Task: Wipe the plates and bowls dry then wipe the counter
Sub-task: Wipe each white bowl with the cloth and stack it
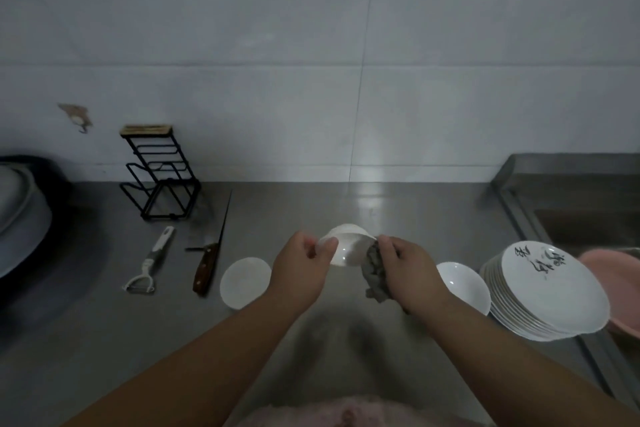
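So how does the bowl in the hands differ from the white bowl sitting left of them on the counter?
The held bowl is up off the counter, tilted on its side; the counter bowl rests flat, opening upward. The left hand pinches the held bowl's rim while the right hand presses a grey cloth against it; nothing touches the counter bowl. Both are plain white and similar in size.

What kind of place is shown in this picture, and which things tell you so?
Most likely a kitchen, possibly a commercial one. A stainless steel counter runs to a sink on the right, a tall stack of plates waits beside it, and a knife and peeler lie on the left.
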Demonstrator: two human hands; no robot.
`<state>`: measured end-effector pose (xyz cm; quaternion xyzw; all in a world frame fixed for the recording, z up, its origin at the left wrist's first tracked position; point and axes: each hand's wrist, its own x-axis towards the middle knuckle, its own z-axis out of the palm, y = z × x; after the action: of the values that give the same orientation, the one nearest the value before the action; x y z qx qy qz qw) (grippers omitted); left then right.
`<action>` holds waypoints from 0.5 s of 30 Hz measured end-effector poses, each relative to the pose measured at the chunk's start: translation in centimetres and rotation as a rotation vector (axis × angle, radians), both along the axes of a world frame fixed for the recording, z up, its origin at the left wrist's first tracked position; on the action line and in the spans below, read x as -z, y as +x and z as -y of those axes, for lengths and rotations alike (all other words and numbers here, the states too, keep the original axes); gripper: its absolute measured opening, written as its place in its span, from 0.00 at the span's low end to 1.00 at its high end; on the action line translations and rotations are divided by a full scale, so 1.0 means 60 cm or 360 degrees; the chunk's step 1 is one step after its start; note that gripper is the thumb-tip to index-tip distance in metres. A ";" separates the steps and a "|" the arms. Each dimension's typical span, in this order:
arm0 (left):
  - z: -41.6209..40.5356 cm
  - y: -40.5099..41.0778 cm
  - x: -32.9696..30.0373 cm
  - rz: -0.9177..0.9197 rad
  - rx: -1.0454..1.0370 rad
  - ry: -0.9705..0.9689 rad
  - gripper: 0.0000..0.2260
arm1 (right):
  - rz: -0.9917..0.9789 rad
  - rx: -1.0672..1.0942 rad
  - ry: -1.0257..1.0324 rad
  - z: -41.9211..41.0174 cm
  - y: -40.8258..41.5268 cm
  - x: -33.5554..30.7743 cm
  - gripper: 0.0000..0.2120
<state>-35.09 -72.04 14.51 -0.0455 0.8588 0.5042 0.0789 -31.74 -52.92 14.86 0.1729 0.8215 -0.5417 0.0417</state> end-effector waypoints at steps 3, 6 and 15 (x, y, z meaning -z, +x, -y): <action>-0.012 -0.002 -0.031 -0.0148 -0.0019 0.0051 0.14 | -0.0190 0.0190 -0.0387 0.008 0.000 -0.036 0.13; -0.013 -0.009 -0.044 -0.0262 -0.0019 0.0149 0.10 | -0.0364 0.0186 -0.0491 0.008 0.003 -0.064 0.09; -0.011 -0.036 -0.065 0.0243 -0.0113 0.1441 0.13 | -0.0551 -0.0008 -0.0370 -0.016 0.013 -0.090 0.11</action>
<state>-37.24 -71.40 18.42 -0.0729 0.5415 0.8263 0.1366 -30.96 -51.95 20.27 0.0692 0.7488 -0.6544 -0.0790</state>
